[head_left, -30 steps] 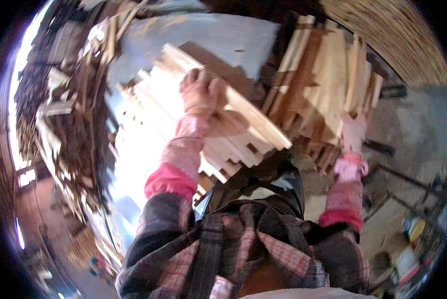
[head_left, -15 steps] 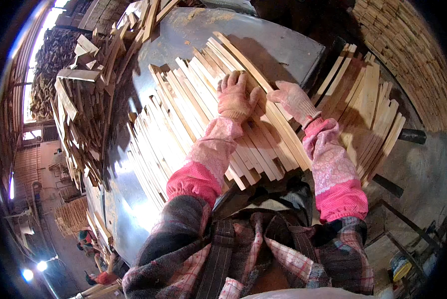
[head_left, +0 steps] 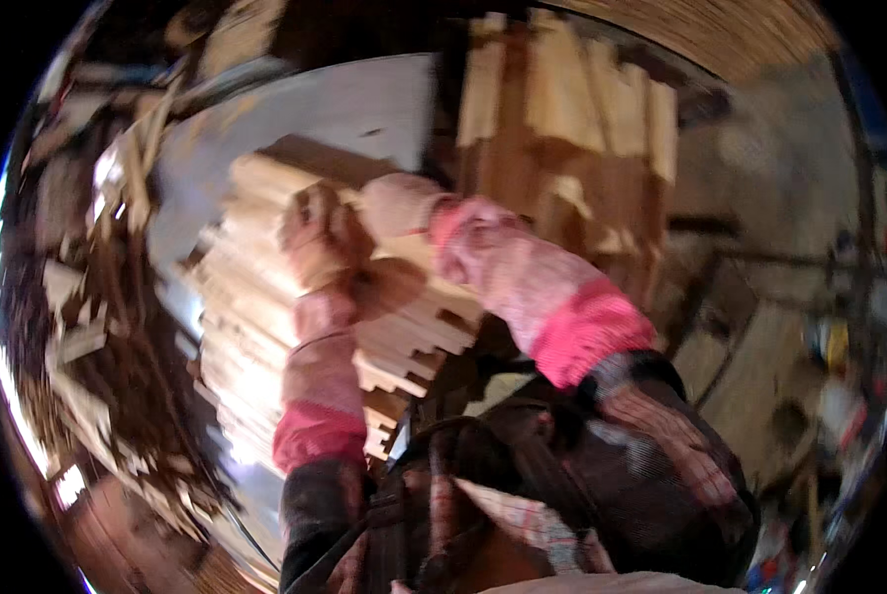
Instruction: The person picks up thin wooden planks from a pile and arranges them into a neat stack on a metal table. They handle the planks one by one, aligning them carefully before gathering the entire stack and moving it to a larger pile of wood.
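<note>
Motion blur softens the whole picture. Pale wooden strips lie side by side in a wide layer in front of me. My left hand, in a light work glove, rests on top of the strips, its fingers over the wood and thumb out to the side. Just right of it, at the layer's right edge, is my gloved right hand. Its fingers are smeared, so whether it grips a strip is unclear. Pink sleeve covers reach up both forearms.
The strips lie on a grey metal table. A second stack of strips stands to the right beyond a dark gap. Heaped scrap wood fills the left side. Dark metal bars stick out at the right.
The view has swung to the right, so the table and strips appear farther left and turned. My hands are closer together. The right one has come in toward the left over the strips' edge.
</note>
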`<state>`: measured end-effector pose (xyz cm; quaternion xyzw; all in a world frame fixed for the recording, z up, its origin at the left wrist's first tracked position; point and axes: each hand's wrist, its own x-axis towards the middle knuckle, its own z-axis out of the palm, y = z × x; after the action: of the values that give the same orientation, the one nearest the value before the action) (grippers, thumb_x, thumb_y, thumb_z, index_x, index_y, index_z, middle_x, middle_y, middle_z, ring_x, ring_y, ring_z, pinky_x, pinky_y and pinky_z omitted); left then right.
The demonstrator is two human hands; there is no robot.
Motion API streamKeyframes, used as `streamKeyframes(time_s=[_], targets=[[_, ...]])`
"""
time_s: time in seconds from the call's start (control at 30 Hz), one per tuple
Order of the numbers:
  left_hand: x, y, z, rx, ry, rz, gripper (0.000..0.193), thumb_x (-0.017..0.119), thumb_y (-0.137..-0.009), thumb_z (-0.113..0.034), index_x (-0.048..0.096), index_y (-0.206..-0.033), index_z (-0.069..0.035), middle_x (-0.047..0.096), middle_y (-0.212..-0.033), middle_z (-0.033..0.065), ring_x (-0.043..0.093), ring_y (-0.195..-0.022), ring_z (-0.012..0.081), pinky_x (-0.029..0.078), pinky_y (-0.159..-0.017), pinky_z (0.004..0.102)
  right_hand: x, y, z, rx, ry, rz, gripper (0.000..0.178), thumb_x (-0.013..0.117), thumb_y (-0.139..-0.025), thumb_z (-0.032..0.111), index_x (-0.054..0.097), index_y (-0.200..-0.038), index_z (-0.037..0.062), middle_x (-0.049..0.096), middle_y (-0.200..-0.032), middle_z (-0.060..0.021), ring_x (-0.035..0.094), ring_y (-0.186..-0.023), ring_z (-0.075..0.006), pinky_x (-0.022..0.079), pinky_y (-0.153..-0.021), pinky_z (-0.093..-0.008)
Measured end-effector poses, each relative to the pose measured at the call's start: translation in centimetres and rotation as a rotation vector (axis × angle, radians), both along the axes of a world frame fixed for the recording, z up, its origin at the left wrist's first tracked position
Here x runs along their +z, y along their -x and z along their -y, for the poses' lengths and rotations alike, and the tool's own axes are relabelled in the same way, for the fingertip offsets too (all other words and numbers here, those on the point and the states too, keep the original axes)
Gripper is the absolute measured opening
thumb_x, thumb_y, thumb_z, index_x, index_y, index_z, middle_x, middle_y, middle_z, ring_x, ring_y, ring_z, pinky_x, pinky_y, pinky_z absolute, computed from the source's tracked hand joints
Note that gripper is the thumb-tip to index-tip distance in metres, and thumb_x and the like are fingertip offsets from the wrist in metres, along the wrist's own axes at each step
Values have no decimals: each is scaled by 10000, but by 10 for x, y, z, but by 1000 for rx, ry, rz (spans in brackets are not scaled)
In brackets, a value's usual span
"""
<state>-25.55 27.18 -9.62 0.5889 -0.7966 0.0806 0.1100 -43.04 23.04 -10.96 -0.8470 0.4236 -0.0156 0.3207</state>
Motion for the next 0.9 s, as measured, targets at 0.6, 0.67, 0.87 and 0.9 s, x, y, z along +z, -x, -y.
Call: streamKeyframes(time_s=[0.6, 0.67, 0.87, 0.9], targets=[[11, 27, 6, 173, -164, -54, 550, 606, -977, -394, 559, -1461, -137, 534, -1451, 115, 461, -1381, 408, 340, -1174, 549, 22, 138, -86, -557, -399, 284, 695, 691, -985, 478, 579, -1437, -39, 619, -1441, -248, 587, -1367, -346, 452, -1159, -401], [6, 27, 7, 196, -144, -55, 579, 618, -969, -403, 543, -1474, -129, 525, -1482, 117, 449, -1400, 414, 332, -1184, 553, 19, 125, -80, -518, -393, 251, 782, 677, -964, 560, 560, -1447, -44, 622, -1431, -255, 595, -1352, -358, 457, -1153, -420], [3, 14, 17, 185, -145, -81, 590, 716, -862, -355, 586, -1389, -125, 573, -1386, 120, 498, -1321, 391, 367, -1157, 523, 9, 87, -47, -461, -295, 234, 638, 687, -938, 546, 679, -1242, -16, 722, -1156, -271, 695, -1139, -411, 525, -976, -501], [13, 19, 19, 260, -147, -136, 569, 757, -772, -281, 609, -1301, -134, 587, -1250, 125, 532, -1212, 367, 405, -1102, 499, 15, 91, -36, -455, -415, 370, 602, 692, -936, 532, 699, -1200, -9, 734, -1102, -257, 709, -1072, -384, 529, -938, -486]])
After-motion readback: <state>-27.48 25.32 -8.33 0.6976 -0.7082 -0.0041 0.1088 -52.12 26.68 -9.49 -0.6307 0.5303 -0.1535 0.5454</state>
